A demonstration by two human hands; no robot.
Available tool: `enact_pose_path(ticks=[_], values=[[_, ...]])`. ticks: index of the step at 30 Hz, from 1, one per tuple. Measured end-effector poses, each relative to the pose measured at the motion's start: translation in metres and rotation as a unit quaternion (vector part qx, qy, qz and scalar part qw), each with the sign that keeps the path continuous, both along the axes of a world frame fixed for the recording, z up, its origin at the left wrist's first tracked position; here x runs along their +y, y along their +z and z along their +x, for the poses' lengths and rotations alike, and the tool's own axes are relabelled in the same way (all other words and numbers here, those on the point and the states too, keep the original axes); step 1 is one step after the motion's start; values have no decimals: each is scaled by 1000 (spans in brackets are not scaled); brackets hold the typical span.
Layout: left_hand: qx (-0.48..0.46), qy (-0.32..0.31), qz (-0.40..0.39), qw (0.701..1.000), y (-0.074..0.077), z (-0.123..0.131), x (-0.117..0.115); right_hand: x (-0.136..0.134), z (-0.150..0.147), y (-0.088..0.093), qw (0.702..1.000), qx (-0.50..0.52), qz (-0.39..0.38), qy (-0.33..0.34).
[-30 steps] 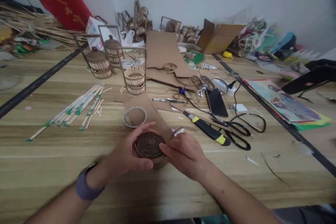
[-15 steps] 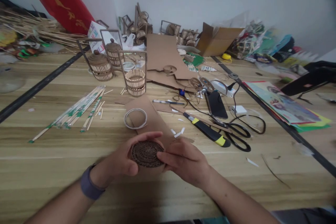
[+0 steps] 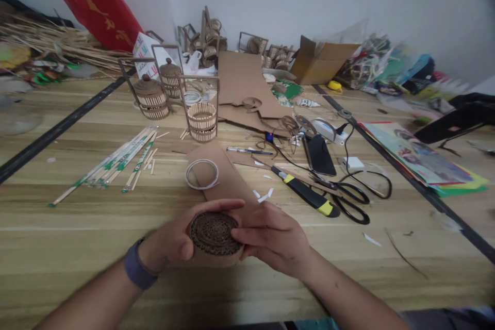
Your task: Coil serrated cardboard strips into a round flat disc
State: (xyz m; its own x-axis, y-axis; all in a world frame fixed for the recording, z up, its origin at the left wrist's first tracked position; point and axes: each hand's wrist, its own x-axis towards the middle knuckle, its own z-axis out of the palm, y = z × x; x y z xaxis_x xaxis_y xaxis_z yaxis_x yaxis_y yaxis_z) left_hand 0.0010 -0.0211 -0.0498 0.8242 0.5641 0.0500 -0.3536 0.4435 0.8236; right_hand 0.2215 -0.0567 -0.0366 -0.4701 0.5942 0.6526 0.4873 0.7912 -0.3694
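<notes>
Between my two hands is a coiled roll of corrugated cardboard [image 3: 215, 234], its ridged spiral face tilted up toward me. My left hand [image 3: 176, 237] curves around the roll's left and far side, fingers along the back and thumb at the near left. With thumb and fingers my right hand [image 3: 273, 240] pinches the roll's right edge. Just beyond lies a ring of pale double-sided tape [image 3: 201, 174], resting on a flat cardboard strip [image 3: 222, 165]. Small white paper scraps [image 3: 265, 196] lie past my right hand.
A utility knife [image 3: 309, 195], black scissors [image 3: 353, 201], a phone [image 3: 320, 154] and a pen [image 3: 249, 150] lie to the right. At left are wrapped chopsticks [image 3: 116, 162]. Small stick-sided buckets [image 3: 201, 121] with tall handles stand behind, beside a large cardboard sheet [image 3: 242, 77].
The roll now tilts so that more of its near side wall shows. My left thumb has shifted slightly left and up. The whole view has moved a little.
</notes>
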Motion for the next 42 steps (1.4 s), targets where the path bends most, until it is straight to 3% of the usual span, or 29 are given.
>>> enact_pose_path(ticks=[3, 6, 11, 15, 18, 21, 25, 29, 33, 37, 42], values=[[-11, 12, -21, 1000, -5, -1, -1, 1, -1, 9, 993, 107, -8, 51], [-27, 28, -32, 999, -9, -1, -3, 2, -3, 14, 990, 122, -18, 62], [-51, 12, -58, 997, -5, 0, -4, 2, -5, 25, 997, 72, 18, 35], [-64, 58, -90, 992, 6, 7, -3, 1, -5, 41, 996, -16, 82, 0], [-90, 93, -121, 984, 5, 14, 5, 7, -5, 49, 987, -82, 139, -25], [-59, 182, -196, 962, -3, 18, 17, 31, -7, 52, 960, -138, 225, -94], [-35, 212, -271, 938, -11, 22, 23, 91, -20, 55, 914, -199, 315, -162], [-32, 215, -261, 941, -16, 26, 18, 154, -44, 58, 901, -267, 267, -214], [-30, 206, -242, 948, -20, 29, 15, 198, -67, 60, 891, -334, 188, -242], [-42, 205, -211, 955, -19, 31, 14, 223, -80, 59, 888, -346, 175, -246], [-34, 206, -205, 956, -18, 33, 13, 234, -85, 55, 886, -355, 172, -244]])
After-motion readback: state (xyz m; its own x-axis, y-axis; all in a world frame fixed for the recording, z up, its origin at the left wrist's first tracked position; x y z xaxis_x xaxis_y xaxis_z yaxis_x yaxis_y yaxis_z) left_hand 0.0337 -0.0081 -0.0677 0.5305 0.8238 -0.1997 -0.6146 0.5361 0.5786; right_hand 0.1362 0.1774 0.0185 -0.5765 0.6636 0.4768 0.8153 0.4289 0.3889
